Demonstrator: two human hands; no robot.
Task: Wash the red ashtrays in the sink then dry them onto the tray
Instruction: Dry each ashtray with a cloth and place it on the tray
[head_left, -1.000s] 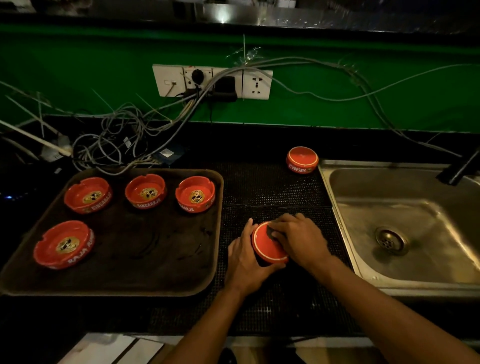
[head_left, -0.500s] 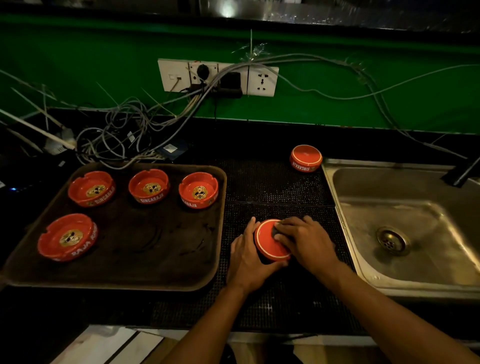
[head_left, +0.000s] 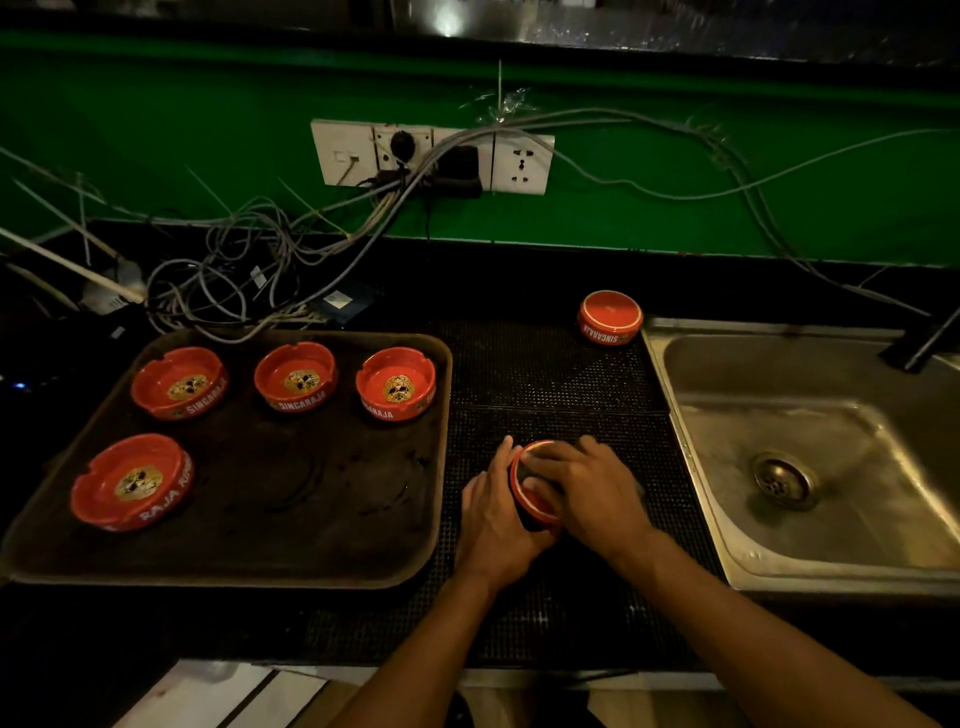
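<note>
My left hand (head_left: 493, 514) grips a red ashtray (head_left: 535, 501) from the left, tilted on its side over the black mat. My right hand (head_left: 592, 493) lies across its base, fingers curled over what looks like a dark cloth (head_left: 527, 458). Several red ashtrays sit upright on the brown tray (head_left: 291, 493), three in the back row (head_left: 296, 376) and one at the front left (head_left: 132, 480). Another red ashtray (head_left: 610, 317) stands upside down by the sink's back left corner. The steel sink (head_left: 691, 467) is to the right of my hands.
A black faucet (head_left: 919, 338) juts in at the sink's back right. A tangle of cables (head_left: 234, 280) lies behind the tray, running up to wall sockets (head_left: 431, 156) on the green wall. A black studded mat (head_left: 545, 374) covers the counter between tray and sink.
My right hand has slid further left over the ashtray's base and covers more of it. The ashtray has tipped more onto its side in my left hand.
</note>
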